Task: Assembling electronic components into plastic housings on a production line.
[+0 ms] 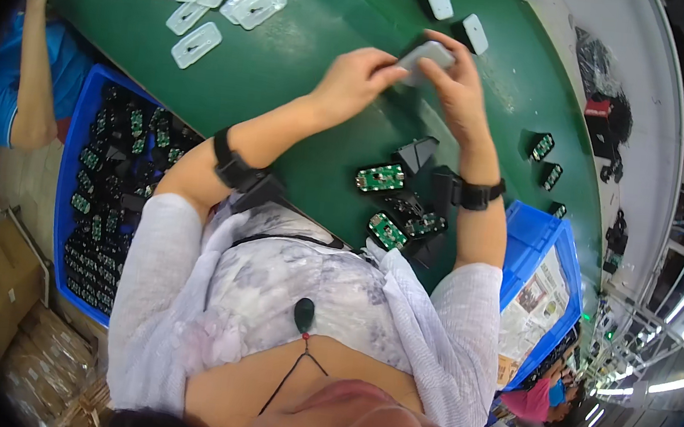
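Both hands meet over the green table around a small rounded case with a pale grey-white cover [429, 55]. My right hand [464, 97] wraps its far and right sides, the thumb lying on the cover. At the near left edge, the fingers and thumb of my left hand [349, 85] pinch the case. Fingers hide part of its sides. Just beyond stand two black cases with white covers, one farther off [437, 0] and one to the right [474, 34]. Closer to my body lie black housings with green circuit boards, including one board [380, 177] and another [388, 231].
Loose translucent white covers [196, 45] are spread at the far left. A blue bin [70, 185] full of black housings and boards stands left; another blue bin [537, 223], with newspaper, stands right. Small boards [542, 146] sit along the right edge. A co-worker's blue sleeve [39, 86] shows left.
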`<state>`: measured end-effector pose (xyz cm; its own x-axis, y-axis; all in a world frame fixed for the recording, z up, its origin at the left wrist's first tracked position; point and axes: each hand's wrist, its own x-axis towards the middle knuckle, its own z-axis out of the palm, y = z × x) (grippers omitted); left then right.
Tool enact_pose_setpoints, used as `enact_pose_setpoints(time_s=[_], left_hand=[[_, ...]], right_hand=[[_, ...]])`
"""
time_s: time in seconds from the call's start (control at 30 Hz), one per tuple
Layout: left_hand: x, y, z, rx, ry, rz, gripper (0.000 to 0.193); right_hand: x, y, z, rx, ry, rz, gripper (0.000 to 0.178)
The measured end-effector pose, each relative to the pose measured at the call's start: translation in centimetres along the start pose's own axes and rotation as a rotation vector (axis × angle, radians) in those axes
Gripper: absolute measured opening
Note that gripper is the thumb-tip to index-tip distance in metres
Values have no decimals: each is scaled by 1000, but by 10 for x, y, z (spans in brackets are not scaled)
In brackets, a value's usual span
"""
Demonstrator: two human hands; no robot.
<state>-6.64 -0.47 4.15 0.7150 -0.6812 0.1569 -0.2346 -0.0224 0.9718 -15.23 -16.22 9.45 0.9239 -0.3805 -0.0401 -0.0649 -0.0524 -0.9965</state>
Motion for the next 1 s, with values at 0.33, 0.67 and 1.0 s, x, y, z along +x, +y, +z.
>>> enact_pose_setpoints(time_s=[0.33, 0.67, 1.0], left_hand=[[12, -21, -102, 974, 189, 531, 35], [25, -30, -186, 1303, -351, 507, 68], [33, -11, -169, 1345, -467, 390, 72]], right_hand=[[7, 10, -177, -686, 134, 96, 41], [35, 39, -227, -641, 177, 252, 38], [-34, -53, -104, -992, -161, 153, 46]])
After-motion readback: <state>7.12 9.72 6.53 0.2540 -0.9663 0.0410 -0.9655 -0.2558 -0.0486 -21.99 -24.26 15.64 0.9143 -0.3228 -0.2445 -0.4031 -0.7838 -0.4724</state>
